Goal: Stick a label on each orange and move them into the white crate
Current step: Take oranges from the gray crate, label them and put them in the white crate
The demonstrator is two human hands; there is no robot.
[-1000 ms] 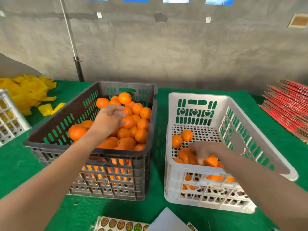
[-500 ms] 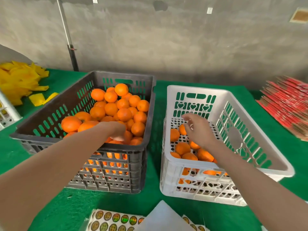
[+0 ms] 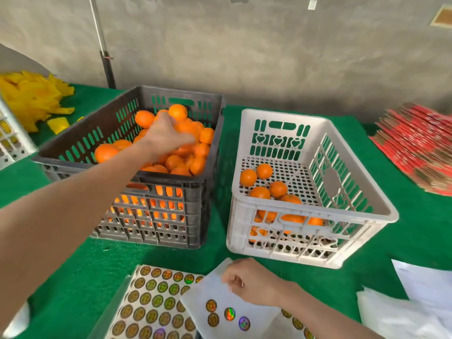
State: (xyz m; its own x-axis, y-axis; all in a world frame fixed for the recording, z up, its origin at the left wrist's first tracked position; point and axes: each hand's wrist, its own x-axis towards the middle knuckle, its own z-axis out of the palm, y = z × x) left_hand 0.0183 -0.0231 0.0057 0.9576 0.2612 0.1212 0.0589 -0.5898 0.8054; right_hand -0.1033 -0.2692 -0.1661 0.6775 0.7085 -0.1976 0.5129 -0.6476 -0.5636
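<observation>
Head view: grips orange (image 3: pixel 189 130) in left hand (image 3: pixel 168 135) beside white crate (image 3: pixel 281 116), pinches label sheet (image 3: pixel 210 293) with right hand (image 3: pixel 252 281) (next: peel, stick).

A green worktop (image 3: pixel 73 265) stands against a grey wall (image 3: pixel 269 57), with a dark pole (image 3: pixel 104 45) rising at its far edge. A yellow pile (image 3: pixel 31 99) lies at the far left, beside a white grid basket (image 3: pixel 12 140). Red sheets (image 3: pixel 415 145) fan out at right. White papers (image 3: pixel 420 285) lie near right.

Perforated plastic white crate (image 3: pixel 315 118), fuzzy green felt table cover (image 3: pixel 80 260), glossy labels (image 3: pixel 151 302).
</observation>
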